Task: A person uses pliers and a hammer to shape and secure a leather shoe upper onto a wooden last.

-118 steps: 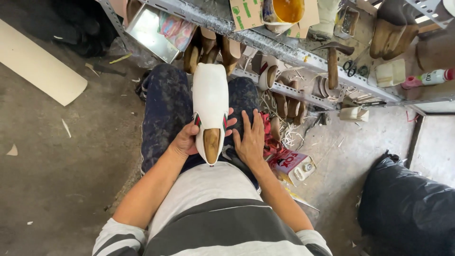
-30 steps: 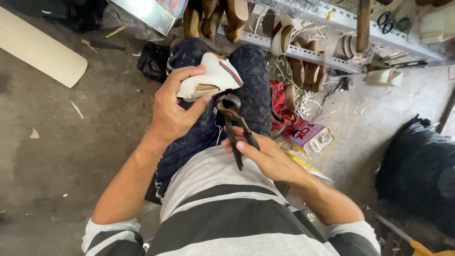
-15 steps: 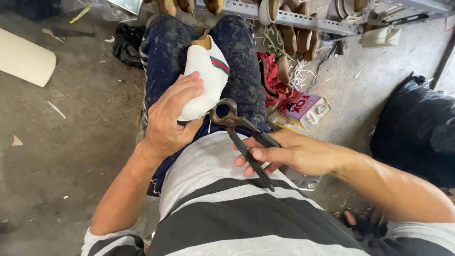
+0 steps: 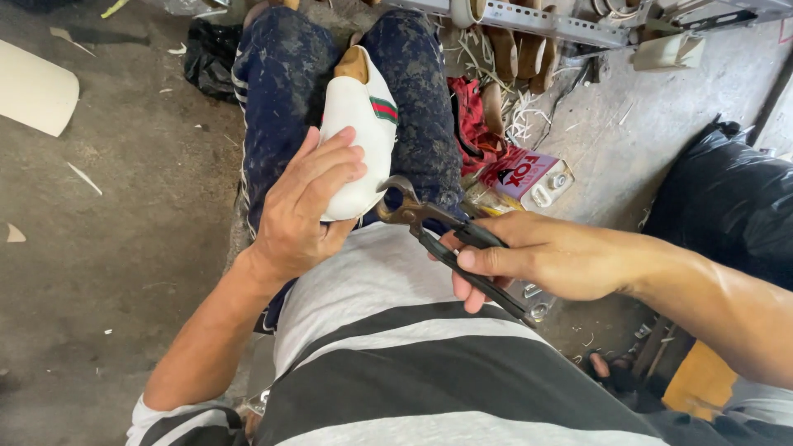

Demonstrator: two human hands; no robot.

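A white shoe upper (image 4: pixel 363 124) with a green and red stripe sits on a wooden last, lying on my lap between my dark-trousered knees. My left hand (image 4: pixel 306 206) wraps over the near end of the shoe and holds it down. My right hand (image 4: pixel 529 256) grips the handles of dark lasting pincers (image 4: pixel 438 231). The pincers' jaws touch the shoe's near edge, just right of my left thumb.
A metal shelf rail (image 4: pixel 562 21) with wooden lasts runs along the top. A red and white tin (image 4: pixel 529 177) and red cloth lie on the concrete floor to the right. A black bag (image 4: pixel 727 198) sits at far right, a pale board (image 4: pixel 33 87) at far left.
The shoe has been turned from lying sole-up to gripped at its near end. My right hand picked up the pincers and brought their jaws against the shoe's edge.
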